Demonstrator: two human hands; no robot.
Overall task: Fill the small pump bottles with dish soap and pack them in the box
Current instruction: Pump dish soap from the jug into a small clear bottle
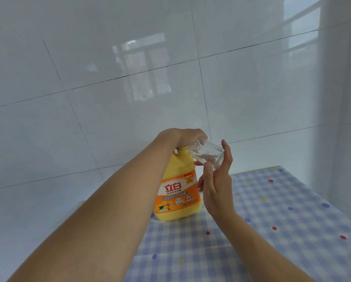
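Note:
A big yellow dish soap bottle (177,192) with an orange label stands upright at the far left edge of the table. My left hand (183,136) rests closed on top of its pump head, which the hand hides. My right hand (216,180) holds a small clear bottle (208,153) tilted on its side, its open neck up against the pump spout under my left hand. A little clear liquid shows inside the small bottle. No pump cap and no box are in view.
The table carries a blue and white checked cloth (272,220) with coloured dots. A glossy white tiled wall (109,78) rises close behind and to the left. A window frame (305,27) shows at the upper right.

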